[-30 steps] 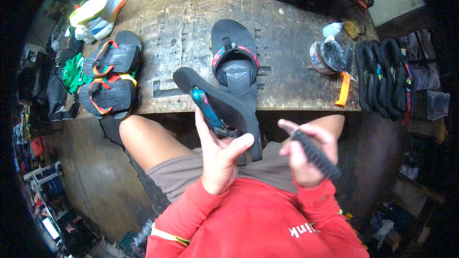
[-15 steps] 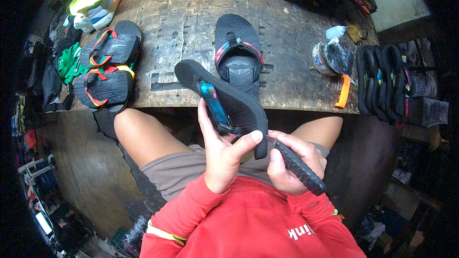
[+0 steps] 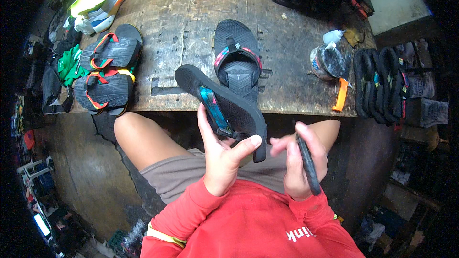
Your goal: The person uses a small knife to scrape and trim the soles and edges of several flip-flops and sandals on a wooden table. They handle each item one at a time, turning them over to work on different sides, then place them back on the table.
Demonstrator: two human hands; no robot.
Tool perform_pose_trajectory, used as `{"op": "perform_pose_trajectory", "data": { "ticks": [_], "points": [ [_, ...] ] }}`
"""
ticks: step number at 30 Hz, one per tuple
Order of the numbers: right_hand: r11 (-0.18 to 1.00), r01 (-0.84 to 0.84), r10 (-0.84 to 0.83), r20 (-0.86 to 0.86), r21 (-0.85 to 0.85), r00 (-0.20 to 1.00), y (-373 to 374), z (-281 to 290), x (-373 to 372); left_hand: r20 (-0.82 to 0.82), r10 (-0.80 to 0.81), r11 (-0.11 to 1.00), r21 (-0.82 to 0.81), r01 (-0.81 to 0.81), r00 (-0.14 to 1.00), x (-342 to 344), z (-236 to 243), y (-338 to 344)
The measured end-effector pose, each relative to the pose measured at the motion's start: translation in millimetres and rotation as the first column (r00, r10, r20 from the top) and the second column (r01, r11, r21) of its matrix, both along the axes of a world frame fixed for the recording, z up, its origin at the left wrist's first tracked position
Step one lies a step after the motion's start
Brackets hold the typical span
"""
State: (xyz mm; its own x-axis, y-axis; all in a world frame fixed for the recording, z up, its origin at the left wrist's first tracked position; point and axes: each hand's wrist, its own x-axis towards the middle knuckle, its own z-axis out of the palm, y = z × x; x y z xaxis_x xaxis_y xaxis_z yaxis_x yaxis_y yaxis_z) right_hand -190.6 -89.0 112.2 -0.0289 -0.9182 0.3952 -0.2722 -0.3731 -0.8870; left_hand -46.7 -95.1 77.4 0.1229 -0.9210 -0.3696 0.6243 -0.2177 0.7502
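My left hand grips a black sandal with a blue patterned strap near its heel end, thumb on the edge and fingers beneath. The sandal is tilted, its toe end pointing up and left over the table edge. In my right hand, just right of that heel, is a slim black piece, seen edge-on; its kind is unclear. That hand is slightly blurred and apart from the sandal. A second black sandal with a pink patterned strap lies on the table beyond, partly hidden by the held one.
A worn wooden table spans the front. At its left lie flip-flops and a light sports shoe. To the right stand a glue can, an orange-handled tool, a white bottle and several black sandals.
My right hand has moved away from the sandal's heel and turned, so the black piece now stands steeper and edge-on. My left hand keeps the sandal almost still.
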Motion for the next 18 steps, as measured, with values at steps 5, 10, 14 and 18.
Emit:
{"op": "perform_pose_trajectory", "data": {
  "ticks": [5,10,14,18],
  "points": [
    [0.983,0.009,0.08,-0.468,0.186,0.88,-3.6,9.5,-3.2,-0.034,0.04,0.999,-0.01,-0.04,0.999,-2.5,2.6,-4.2],
    [0.996,0.083,-0.084,-0.571,-0.028,0.816,-0.9,-1.6,10.5,-0.1,0.051,0.995,0.094,-0.041,0.994,-0.9,-0.3,-3.3],
    [0.986,0.103,-0.161,-0.585,-0.132,0.795,-2.7,-11.9,11.7,-0.015,0.014,0.999,0.035,-0.013,1.0,0.1,-12.2,0.6],
    [0.977,0.085,-0.19,-0.609,-0.196,0.77,-8.6,-18.8,3.3,-0.028,-0.018,0.999,0.036,0.019,0.999,7.3,-21.8,6.0]
  ]
}}
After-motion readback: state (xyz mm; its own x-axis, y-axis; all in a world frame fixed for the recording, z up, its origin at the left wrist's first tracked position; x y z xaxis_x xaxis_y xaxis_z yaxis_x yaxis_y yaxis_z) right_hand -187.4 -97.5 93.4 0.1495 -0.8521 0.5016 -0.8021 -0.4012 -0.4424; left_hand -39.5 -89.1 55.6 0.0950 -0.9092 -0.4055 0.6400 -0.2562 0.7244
